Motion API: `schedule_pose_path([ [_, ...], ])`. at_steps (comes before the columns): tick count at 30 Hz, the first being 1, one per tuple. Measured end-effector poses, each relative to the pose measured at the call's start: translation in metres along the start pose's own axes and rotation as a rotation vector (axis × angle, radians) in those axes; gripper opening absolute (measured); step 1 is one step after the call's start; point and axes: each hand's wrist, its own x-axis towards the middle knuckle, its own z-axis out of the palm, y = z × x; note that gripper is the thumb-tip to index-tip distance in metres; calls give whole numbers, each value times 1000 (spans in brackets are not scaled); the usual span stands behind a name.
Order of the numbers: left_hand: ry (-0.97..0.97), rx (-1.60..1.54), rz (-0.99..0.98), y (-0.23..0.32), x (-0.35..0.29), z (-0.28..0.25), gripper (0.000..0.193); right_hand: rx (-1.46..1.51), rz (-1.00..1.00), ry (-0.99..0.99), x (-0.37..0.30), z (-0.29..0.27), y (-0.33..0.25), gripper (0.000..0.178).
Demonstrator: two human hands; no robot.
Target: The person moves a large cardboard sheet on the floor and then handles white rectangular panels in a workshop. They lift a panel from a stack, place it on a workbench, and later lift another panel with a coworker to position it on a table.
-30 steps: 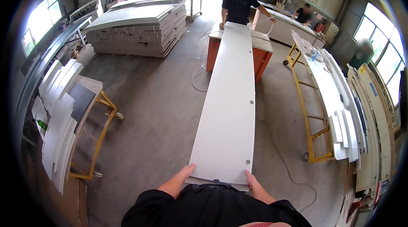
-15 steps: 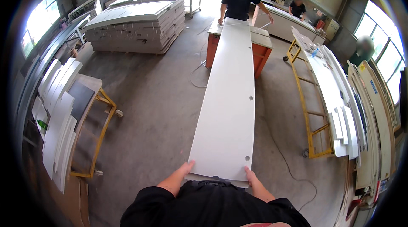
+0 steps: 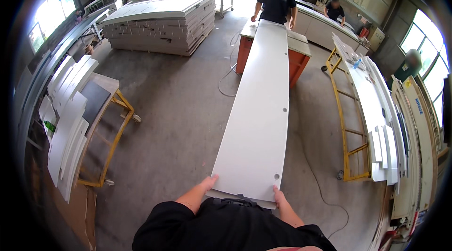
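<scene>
A long white panel [image 3: 256, 119] stretches away from my waist to an orange-sided worktable [image 3: 297, 65], where its far end rests. Several round holes sit along its right edge. My left hand [image 3: 209, 183] grips the panel's near left edge. On the near right edge, beside the closest hole, my right hand [image 3: 278, 196] is closed around the board. Both sets of fingertips are hidden beneath it. Under the near end shows the edge of another light layer.
A co-worker [image 3: 275, 4] stands behind the worktable. Yellow-framed carts with white strips stand left [image 3: 110, 145] and right [image 3: 346, 133]. A tall stack of boards [image 3: 160, 27] lies far left. A cable [image 3: 320, 190] trails over the floor at right.
My hands keep their hold on the panel's near end while the view has shifted slightly. The co-worker's arm on the right has dropped closer to the body, and the thin looped strip has sunk.
</scene>
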Motion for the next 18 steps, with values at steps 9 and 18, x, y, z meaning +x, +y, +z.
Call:
schedule_pose_path([
  [9, 20, -48, -35, 31, -44, 0, 79, 13, 6, -17, -10, 5, -5, 82],
  [18, 28, -18, -58, 23, -30, 0, 87, -54, 35, -14, 2, -3, 4, 71],
])
